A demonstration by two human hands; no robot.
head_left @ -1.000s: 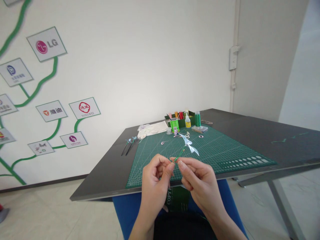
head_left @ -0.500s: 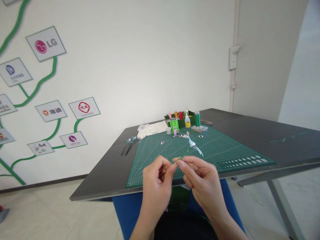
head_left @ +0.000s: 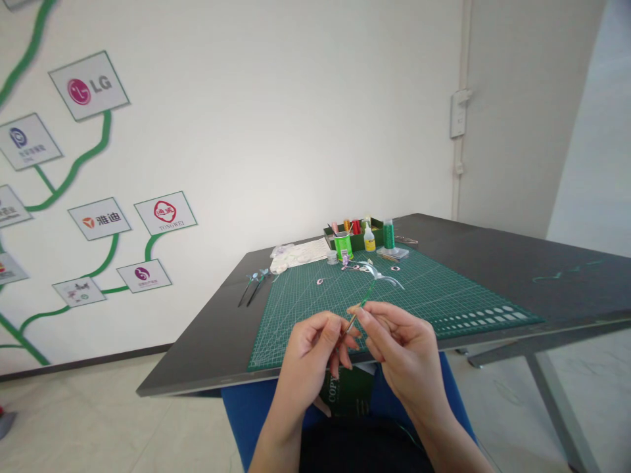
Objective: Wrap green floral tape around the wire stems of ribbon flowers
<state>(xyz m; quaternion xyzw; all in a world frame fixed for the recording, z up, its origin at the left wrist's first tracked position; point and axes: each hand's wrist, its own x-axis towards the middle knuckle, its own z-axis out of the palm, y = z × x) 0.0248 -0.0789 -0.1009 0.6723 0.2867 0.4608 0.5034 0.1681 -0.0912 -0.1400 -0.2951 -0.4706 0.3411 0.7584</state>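
Note:
Above the near edge of the green cutting mat (head_left: 296, 315), I hold a pale blue-white artificial flower (head_left: 378, 274) on a thin stem (head_left: 367, 295) wound with green thread. My right hand (head_left: 407, 338) pinches this stem between thumb and forefinger, just below the green part. Lower down, the bare end of the stem runs into my left hand (head_left: 313, 351), whose thumb and forefinger close on it while the other fingers hang loosely spread. The petals point away from me, over the mat.
Behind the mat stand a green box of thread spools (head_left: 355, 227), a bright green can (head_left: 343, 246), a glue bottle (head_left: 369, 238) and a green spool (head_left: 389, 234). Two dark sticks with blue flowers (head_left: 257, 286) lie left. A white sheet (head_left: 308, 251) lies at the back.
The flower has turned, its petals now spread wider and stem steeper. My left hand has slid down the stem, and its lower fingers have loosened and opened out.

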